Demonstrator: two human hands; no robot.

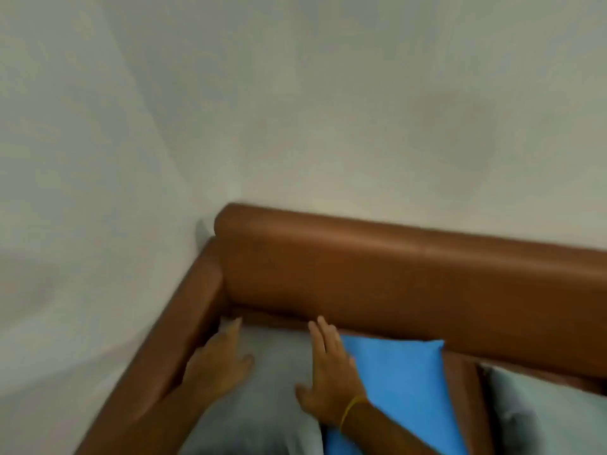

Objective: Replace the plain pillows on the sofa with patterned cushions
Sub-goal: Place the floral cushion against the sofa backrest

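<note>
Seemingly both spread hands, left hand (218, 362) and right hand (328, 372), press the grey pillow (276, 382).

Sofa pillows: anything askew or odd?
Nothing damaged or spilled. The blue pillow lies skewed, its left edge tucked under the right hand, beside the grey pillow that both hands press. The left hand rests by the armrest.

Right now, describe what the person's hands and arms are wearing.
Both forearms are bare, with no sleeves reaching into view and no gloves. The right hand has a thin yellow band around its wrist. The left hand wears nothing visible; the blur hides any rings.
</note>
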